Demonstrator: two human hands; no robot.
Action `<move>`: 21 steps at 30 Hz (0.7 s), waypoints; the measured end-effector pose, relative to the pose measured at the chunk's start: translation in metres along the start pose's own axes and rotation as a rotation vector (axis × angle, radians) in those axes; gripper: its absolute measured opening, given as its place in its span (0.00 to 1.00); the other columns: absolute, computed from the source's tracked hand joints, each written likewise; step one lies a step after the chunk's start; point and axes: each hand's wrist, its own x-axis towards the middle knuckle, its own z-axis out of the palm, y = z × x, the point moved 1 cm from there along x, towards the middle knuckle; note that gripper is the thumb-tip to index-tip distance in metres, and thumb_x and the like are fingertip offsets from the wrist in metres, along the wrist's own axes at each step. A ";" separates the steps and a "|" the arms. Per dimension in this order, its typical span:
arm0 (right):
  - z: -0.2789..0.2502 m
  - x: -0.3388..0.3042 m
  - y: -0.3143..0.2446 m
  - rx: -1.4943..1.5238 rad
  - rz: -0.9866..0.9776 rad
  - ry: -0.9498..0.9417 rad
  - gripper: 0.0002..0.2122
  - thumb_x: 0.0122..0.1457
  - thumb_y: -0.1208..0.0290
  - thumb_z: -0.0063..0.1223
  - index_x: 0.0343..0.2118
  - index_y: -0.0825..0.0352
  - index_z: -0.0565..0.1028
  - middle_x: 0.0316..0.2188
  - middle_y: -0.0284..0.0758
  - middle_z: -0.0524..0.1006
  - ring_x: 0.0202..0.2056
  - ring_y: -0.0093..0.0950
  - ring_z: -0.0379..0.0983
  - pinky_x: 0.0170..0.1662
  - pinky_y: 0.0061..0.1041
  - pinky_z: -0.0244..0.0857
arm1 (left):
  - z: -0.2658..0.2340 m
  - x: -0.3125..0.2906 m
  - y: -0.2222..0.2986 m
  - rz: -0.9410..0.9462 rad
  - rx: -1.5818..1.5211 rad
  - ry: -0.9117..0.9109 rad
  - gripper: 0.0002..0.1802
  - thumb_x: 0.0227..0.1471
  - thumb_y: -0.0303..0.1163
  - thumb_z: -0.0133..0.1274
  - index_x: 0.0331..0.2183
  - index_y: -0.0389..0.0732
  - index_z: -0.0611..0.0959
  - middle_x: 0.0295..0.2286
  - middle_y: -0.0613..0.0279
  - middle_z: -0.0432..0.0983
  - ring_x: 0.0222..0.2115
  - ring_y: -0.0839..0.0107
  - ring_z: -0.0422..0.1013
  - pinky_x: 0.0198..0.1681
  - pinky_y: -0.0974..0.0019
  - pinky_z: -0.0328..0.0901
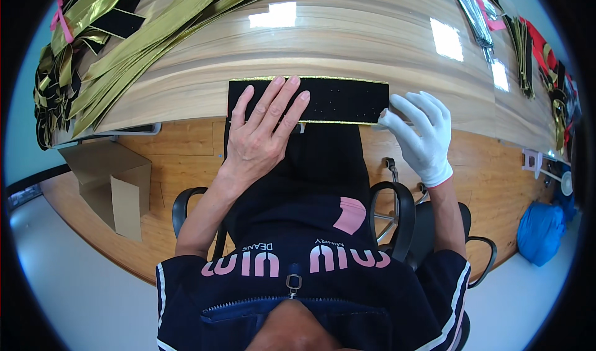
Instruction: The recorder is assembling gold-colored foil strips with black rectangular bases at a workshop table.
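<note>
A long black strip with thin gold edges (341,100) and tiny pale specks lies along the near edge of the wooden table. My bare left hand (264,118) rests flat on its left half, fingers spread and pointing away from me. At the strip's right end is my right hand (422,130), in a white glove. Its thumb meets the near right corner, and the bent fingers lie beside the short edge, apart from the thumb. No grip on the strip shows in the right hand.
Gold and black ribbon strips (143,59) pile up on the table's left side. Silver strips (475,18) and gold and red ones (543,59) lie at the far right. An open cardboard box (112,177) stands on the floor left; a blue bag (540,233) sits right. Chair armrests flank me.
</note>
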 end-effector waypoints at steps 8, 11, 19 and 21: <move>-0.005 0.009 -0.024 0.034 -0.073 -0.103 0.13 0.58 0.71 0.64 0.47 0.56 0.82 0.54 0.30 0.81 0.54 0.35 0.76 0.62 0.43 0.67 | -0.001 -0.004 -0.004 0.006 0.041 -0.036 0.34 0.56 0.23 0.53 0.64 0.50 0.76 0.66 0.61 0.67 0.67 0.65 0.63 0.69 0.50 0.52; 0.009 0.000 -0.010 0.055 -0.127 -0.117 0.15 0.57 0.72 0.60 0.48 0.56 0.82 0.55 0.31 0.81 0.57 0.36 0.75 0.64 0.44 0.65 | -0.002 -0.004 -0.005 0.012 0.053 -0.026 0.31 0.60 0.30 0.53 0.65 0.51 0.75 0.67 0.61 0.66 0.68 0.65 0.62 0.70 0.50 0.51; 0.017 -0.025 0.003 0.035 -0.166 -0.051 0.09 0.55 0.77 0.65 0.40 0.60 0.84 0.50 0.31 0.83 0.57 0.41 0.75 0.64 0.47 0.66 | 0.001 -0.003 -0.002 0.036 0.020 0.020 0.30 0.61 0.31 0.52 0.64 0.50 0.75 0.66 0.60 0.68 0.66 0.64 0.65 0.70 0.48 0.54; 0.017 -0.024 0.005 0.093 -0.133 0.000 0.12 0.53 0.79 0.67 0.41 0.61 0.83 0.50 0.33 0.83 0.56 0.41 0.76 0.62 0.47 0.68 | 0.004 -0.004 -0.002 0.031 0.006 0.053 0.29 0.61 0.31 0.52 0.64 0.49 0.76 0.66 0.61 0.68 0.65 0.65 0.66 0.69 0.48 0.56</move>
